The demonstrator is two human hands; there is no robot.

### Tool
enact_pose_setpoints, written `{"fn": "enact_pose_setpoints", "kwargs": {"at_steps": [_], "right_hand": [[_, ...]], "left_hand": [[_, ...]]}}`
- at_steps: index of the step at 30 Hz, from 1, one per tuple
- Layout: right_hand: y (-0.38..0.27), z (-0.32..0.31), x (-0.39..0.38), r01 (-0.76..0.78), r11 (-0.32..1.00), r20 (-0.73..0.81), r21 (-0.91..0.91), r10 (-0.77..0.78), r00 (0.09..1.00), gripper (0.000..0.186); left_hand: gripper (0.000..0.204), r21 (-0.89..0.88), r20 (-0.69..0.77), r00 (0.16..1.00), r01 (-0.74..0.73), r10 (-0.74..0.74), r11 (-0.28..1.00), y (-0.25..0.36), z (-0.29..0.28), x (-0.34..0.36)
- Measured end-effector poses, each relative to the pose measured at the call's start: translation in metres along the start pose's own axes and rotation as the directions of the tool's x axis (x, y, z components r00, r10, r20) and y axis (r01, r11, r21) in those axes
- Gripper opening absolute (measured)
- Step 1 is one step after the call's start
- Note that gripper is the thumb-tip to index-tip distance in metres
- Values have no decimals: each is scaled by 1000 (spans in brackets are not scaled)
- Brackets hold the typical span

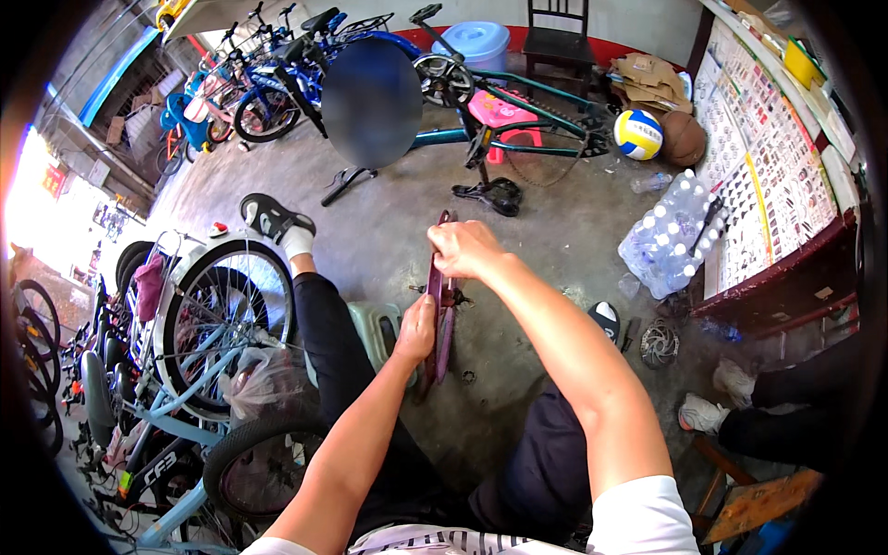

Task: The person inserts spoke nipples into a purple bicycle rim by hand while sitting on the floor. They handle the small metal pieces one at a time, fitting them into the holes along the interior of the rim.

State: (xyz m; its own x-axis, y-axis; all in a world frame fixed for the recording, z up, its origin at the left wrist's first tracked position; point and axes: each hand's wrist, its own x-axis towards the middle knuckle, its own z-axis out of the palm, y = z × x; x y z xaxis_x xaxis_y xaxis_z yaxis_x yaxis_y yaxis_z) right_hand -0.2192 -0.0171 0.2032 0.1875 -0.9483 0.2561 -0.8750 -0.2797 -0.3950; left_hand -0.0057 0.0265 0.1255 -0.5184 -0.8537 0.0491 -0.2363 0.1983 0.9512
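A small maroon bicycle wheel (446, 335) stands edge-on upright on the concrete floor between my knees. My right hand (462, 248) grips the top of its rim. My left hand (415, 328) holds the wheel at its middle, near the axle. I sit with my left leg stretched out, its foot in a black sandal (271, 218) and white sock. A pale green low stool (377, 329) is under my left leg.
A teal bicycle frame (518, 116) lies upside down ahead, next to a pink stool (500, 113). Bicycles (199, 324) stand at my left. A pack of water bottles (668, 238), a volleyball (638, 134) and a counter (786, 277) lie right. Another person's white shoes (703, 413) show at lower right.
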Motion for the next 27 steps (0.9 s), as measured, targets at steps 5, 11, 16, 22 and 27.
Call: {"fn": "enact_pose_setpoints", "kwargs": {"at_steps": [5, 11, 16, 22, 27], "right_hand": [[0, -7, -4, -9, 999, 15, -38, 10, 1000, 26], [0, -13, -3, -178, 960, 164, 215, 145, 976, 23], [5, -15, -10, -91, 991, 51, 99, 87, 995, 25], [-3, -16, -7, -82, 989, 104, 121, 70, 992, 21], [-4, -18, -7, -124, 989, 117, 82, 114, 987, 19]], "left_hand": [[48, 78, 6, 1000, -16, 15, 997, -9, 0, 3], [43, 95, -15, 1000, -15, 16, 995, -8, 4, 0], [42, 45, -43, 997, -67, 69, 997, -7, 8, 0], [49, 102, 1, 1000, -27, 27, 994, -8, 7, 2], [51, 111, 2, 1000, 17, -17, 994, -13, 3, 2]]}}
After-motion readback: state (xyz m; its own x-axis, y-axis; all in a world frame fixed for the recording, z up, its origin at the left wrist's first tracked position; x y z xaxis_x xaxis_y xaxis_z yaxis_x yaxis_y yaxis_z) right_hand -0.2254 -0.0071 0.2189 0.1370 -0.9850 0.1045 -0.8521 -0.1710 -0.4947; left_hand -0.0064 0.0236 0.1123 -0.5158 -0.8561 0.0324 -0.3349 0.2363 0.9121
